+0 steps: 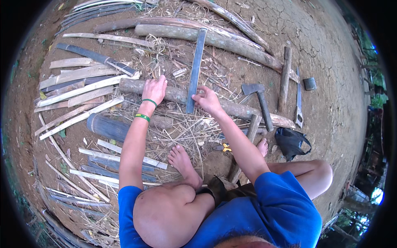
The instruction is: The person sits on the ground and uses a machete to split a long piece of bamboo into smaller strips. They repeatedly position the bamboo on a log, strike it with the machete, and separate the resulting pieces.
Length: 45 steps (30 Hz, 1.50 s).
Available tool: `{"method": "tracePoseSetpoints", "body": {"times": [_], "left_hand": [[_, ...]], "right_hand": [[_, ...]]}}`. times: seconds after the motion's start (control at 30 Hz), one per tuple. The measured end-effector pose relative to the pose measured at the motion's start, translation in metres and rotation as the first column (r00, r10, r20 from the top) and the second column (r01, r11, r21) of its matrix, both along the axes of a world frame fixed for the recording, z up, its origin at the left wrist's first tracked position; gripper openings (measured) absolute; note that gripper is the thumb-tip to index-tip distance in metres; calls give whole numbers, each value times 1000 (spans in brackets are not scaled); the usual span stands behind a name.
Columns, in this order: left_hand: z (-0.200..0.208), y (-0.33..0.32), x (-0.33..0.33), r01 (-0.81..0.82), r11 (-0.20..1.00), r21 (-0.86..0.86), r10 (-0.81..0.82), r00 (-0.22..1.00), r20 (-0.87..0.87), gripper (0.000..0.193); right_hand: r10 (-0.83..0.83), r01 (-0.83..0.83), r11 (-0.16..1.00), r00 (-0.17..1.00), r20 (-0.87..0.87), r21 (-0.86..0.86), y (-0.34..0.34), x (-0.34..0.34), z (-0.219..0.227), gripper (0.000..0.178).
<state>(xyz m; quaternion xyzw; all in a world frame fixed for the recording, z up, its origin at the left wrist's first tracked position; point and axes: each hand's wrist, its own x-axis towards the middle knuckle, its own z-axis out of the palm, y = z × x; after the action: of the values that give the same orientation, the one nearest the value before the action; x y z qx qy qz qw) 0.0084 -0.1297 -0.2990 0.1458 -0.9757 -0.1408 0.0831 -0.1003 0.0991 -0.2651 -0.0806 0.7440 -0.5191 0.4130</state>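
Note:
A dark split bamboo strip (197, 66) lies crosswise over a log (175, 94), its far end reaching another log (165, 32). With thumb and fingers, my right hand (206, 100) grips the strip's edge near its close end. My left hand (154, 90) is over the left part of the nearer log, fingers curled down past its far side. Their tips are hidden, so whether anything is in them I cannot make out. To the right, an axe (264, 110) leans against that log, its head (253, 88) on the far side.
Split bamboo pieces (84, 89) spread across the left, beside a thick bamboo section (109, 127). On the right are a wooden club (284, 78), a handsaw (298, 107), a dark cylinder (309, 84) and a black plastic bag (292, 142). A yellow-handled tool (226, 147) lies near my feet.

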Motion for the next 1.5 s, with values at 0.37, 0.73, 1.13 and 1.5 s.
{"method": "tracePoseSetpoints", "body": {"times": [0.37,0.73,1.13,1.5], "left_hand": [[8,18,15,-155,987,-37,148,979,-137,16],[4,-42,55,-429,900,-79,413,895,-167,20],[0,-49,50,-511,844,-163,488,858,-162,16],[8,-50,44,-563,813,-151,562,825,-52,20]], "right_hand": [[-86,87,995,996,24,-56,-29,-17,-4,49],[-31,63,979,986,166,-191,-93,4,-6,51],[37,-25,993,994,102,-117,-82,-5,-15,49],[-37,32,999,963,-266,-22,-83,22,-22,48]]}}
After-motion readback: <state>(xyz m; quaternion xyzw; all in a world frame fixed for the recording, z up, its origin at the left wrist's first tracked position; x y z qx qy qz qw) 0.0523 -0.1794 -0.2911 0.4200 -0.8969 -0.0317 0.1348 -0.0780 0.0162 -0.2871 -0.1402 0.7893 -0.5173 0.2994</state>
